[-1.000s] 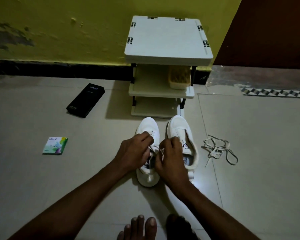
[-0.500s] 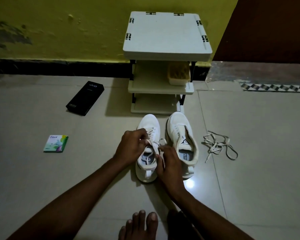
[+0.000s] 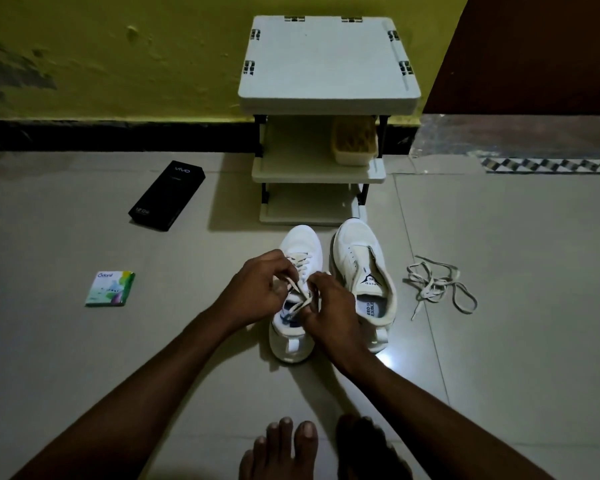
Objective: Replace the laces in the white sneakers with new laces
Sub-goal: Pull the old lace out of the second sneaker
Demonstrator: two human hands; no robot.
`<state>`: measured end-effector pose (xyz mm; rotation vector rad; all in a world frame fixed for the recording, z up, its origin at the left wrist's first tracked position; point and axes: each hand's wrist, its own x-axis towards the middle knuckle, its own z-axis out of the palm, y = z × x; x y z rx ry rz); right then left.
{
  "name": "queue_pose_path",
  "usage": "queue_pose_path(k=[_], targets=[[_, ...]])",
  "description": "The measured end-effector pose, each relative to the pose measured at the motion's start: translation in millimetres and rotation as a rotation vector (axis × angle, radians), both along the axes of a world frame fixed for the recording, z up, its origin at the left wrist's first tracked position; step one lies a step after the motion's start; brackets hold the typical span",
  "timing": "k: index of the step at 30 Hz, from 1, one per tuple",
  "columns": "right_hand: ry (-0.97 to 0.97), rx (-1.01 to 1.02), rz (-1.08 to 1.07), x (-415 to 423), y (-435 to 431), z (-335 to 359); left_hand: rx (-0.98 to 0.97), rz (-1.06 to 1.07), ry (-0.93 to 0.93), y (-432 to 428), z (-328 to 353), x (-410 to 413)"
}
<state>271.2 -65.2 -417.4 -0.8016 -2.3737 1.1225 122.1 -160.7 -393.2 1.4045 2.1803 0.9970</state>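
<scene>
Trouble from here would most likely come from the lace (image 3: 300, 268) itself. Its two strands cross right over the tongue between the hands, and a pull on the wrong one could cinch the crossing tight or drag an end out of an eyelet, costing a rethread. An uneven tug could also tip or slide the laced sneaker (image 3: 300, 242), since nothing pins it to the floor (image 3: 499, 341) and it stands touching or just beside the bare sneaker (image 3: 357, 252). The dim light makes the eyelets hard to pick out, so a skipped hole is a fair risk too. The left hand (image 3: 257, 289) has its fingers (image 3: 280, 268) curled in and pinches one strand above the eyelets. The right hand (image 3: 329, 308) pinches the other strand between thumb and fingers (image 3: 316, 283), which are curled close. Whether this lace is the old one or the new one I cannot tell. A loose lace (image 3: 437, 289) lies in a tangle on the floor, apart from the pair on the far side of the bare sneaker. Both sneakers stand upright on their soles just in front of the shoe rack (image 3: 326, 64). Their long axes run straight away from the person, toes toward the rack and the wall, heels toward the bare feet (image 3: 281, 445). The bare sneaker has no lace in it.
</scene>
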Motion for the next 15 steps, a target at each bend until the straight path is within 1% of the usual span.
queue_pose_path(k=[3,6,8,9,10,11,12,14,15], targets=[[0.014,-0.004,-0.009,2,0,-5,-0.035,-0.078,0.158,-2,0,0],[0.036,0.003,-0.015,3,-1,-6,-0.034,-0.094,0.332,0,0,4],[0.042,0.005,-0.016,4,-2,-6,-0.015,-0.088,0.367,2,-1,8],[0.047,0.005,-0.013,4,-2,-6,0.004,-0.056,0.350,4,-2,10],[0.056,0.004,-0.010,5,-2,-7,0.029,0.018,0.299,5,-4,11],[0.067,0.009,-0.011,6,-3,-7,0.066,0.157,0.184,7,-3,13],[0.074,0.015,-0.020,7,-3,-7,0.098,0.354,-0.033,10,-2,13],[0.086,0.017,-0.035,8,-5,-6,0.182,0.750,-0.628,15,1,11],[0.092,0.013,-0.035,7,-6,-5,0.212,0.857,-0.871,16,3,9]])
